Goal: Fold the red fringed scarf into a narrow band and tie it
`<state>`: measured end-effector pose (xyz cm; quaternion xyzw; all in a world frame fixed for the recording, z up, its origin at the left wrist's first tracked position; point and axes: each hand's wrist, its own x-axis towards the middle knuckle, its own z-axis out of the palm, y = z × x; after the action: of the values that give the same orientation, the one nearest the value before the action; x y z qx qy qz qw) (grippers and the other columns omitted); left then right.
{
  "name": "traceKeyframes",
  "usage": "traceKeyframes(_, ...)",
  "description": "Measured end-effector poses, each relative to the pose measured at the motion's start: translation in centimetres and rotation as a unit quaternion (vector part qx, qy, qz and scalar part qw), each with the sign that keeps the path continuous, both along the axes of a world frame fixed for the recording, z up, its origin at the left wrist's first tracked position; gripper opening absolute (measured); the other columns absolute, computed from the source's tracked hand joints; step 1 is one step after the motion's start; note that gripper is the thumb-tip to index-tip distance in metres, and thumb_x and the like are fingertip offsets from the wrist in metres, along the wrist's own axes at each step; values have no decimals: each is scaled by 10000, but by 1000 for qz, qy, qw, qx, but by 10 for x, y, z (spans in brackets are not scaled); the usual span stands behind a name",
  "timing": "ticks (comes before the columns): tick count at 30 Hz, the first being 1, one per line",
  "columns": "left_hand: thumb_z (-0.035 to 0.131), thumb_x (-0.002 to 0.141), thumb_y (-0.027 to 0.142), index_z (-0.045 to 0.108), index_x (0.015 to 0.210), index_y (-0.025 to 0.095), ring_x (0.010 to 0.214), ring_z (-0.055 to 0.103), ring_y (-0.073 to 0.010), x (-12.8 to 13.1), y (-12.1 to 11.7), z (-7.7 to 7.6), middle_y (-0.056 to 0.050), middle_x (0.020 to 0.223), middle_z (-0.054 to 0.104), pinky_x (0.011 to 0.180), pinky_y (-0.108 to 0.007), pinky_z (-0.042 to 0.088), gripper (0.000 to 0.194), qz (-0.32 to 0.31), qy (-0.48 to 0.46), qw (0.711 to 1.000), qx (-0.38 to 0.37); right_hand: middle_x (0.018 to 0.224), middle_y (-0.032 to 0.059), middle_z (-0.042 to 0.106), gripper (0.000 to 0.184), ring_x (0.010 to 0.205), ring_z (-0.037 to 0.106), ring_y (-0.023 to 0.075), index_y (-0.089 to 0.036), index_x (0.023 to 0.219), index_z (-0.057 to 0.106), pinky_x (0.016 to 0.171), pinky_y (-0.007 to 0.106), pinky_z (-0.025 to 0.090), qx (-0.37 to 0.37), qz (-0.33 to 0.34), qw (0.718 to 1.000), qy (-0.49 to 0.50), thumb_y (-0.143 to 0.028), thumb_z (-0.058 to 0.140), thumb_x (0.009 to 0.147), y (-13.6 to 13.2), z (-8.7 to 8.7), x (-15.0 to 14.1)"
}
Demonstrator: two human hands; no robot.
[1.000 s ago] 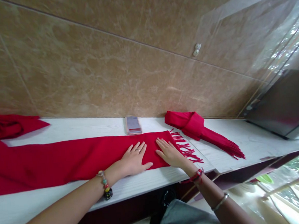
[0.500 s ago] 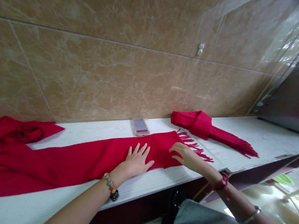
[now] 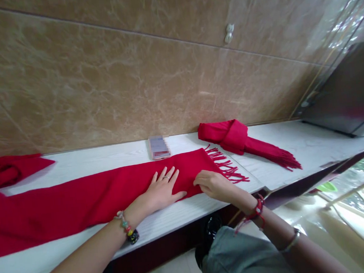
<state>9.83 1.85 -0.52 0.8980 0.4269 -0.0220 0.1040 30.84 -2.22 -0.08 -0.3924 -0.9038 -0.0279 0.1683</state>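
A long red scarf (image 3: 88,195) lies stretched along the white counter, its fringe at the right end. My left hand (image 3: 161,191) rests flat on it with fingers spread and holds nothing. Close to the fringed end, my right hand (image 3: 215,186) is closed, its fingertips pinched together on the cloth near the front edge. Part of the pinch is hidden by the hand itself. A second red scarf (image 3: 223,135), folded with a knot-like wrap and a fringed tail, lies behind and to the right of my right hand.
A phone (image 3: 159,147) lies against the wall behind the scarf. Bunched red cloth (image 3: 9,170) is at the far left. A dark appliance-like box (image 3: 346,88) stands at the right end of the white counter (image 3: 284,144). Tiled wall (image 3: 101,84) borders the back.
My right hand's fingers have closed together on the scarf near its front edge. The left hand stays flat on the cloth. The camera view has shifted and tilted slightly.
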Motion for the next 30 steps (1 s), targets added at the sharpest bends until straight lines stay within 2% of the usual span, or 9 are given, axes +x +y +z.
traceKeyframes(7, 264, 772, 722, 72, 1429, 162, 1349, 0, -313, 1, 4, 3, -77, 1480, 7, 1061, -498, 85, 884, 10, 30, 999, -14, 772, 65, 625, 255, 746, 566, 169, -167, 756, 631, 707, 298, 463, 42, -56, 997, 35, -55, 403, 769, 0, -6, 70)
traceKeyframes(9, 266, 765, 728, 64, 1429, 164, 1350, -6, -309, 2, 5, 4, -74, 1480, -4, 1061, -496, 86, 894, 10, 33, 999, -16, 795, 71, 627, 250, 770, 567, 172, -168, 773, 633, 720, 302, 463, 62, -52, 996, 48, -58, 408, 781, -3, -3, 69)
traceKeyframes(12, 279, 759, 728, 51, 1428, 157, 1351, -10, -303, 3, 6, 6, -73, 1478, -13, 1064, -489, 80, 909, 14, 45, 999, -26, 852, 73, 630, 263, 813, 560, 165, -173, 839, 636, 723, 285, 462, 73, 1, 995, 72, -70, 396, 816, -5, 3, 42)
traceKeyframes(15, 278, 750, 736, 37, 1427, 149, 1352, -11, -296, 5, 6, 8, -71, 1476, -33, 1069, -477, 72, 928, 16, 56, 998, -33, 858, 63, 637, 262, 829, 559, 159, -174, 833, 636, 753, 273, 452, 46, 62, 996, 43, -72, 395, 823, 0, 6, 9)
traceKeyframes(17, 272, 749, 738, 44, 1427, 148, 1353, -10, -292, 5, 6, 9, -72, 1476, -29, 1069, -471, 76, 927, 17, 58, 998, -33, 815, 56, 635, 252, 801, 557, 158, -174, 781, 633, 745, 264, 445, 29, 76, 997, 13, -58, 409, 796, 6, 6, -2)
traceKeyframes(20, 272, 751, 733, 62, 1428, 154, 1353, -9, -291, 5, 4, 10, -74, 1477, -7, 1066, -473, 84, 915, 18, 55, 998, -29, 730, 47, 612, 242, 721, 539, 154, -174, 698, 616, 683, 252, 433, 18, 49, 999, -8, -37, 421, 737, 12, 2, 7)
traceKeyframes(26, 282, 747, 731, 64, 1428, 157, 1352, -11, -295, 3, 4, 10, -70, 1477, -15, 1067, -477, 75, 917, 15, 46, 998, -31, 669, 49, 583, 253, 652, 513, 151, -173, 635, 591, 621, 263, 423, 36, -41, 998, 7, -32, 391, 697, 8, -5, 66)
traceKeyframes(28, 280, 742, 736, 71, 1428, 161, 1351, -9, -300, 3, 4, 10, -74, 1475, -19, 1064, -482, 73, 919, 15, 41, 999, -32, 666, 49, 585, 252, 646, 517, 155, -172, 649, 599, 620, 275, 434, 42, -62, 997, 8, -35, 394, 700, 6, -3, 71)
traceKeyframes(30, 282, 738, 738, 81, 1428, 160, 1350, -8, -304, 4, 4, 10, -80, 1473, -19, 1063, -485, 68, 922, 15, 40, 998, -35, 704, 57, 604, 261, 686, 535, 163, -167, 705, 622, 653, 288, 454, 56, -59, 996, 28, -33, 398, 708, 3, 0, 62)
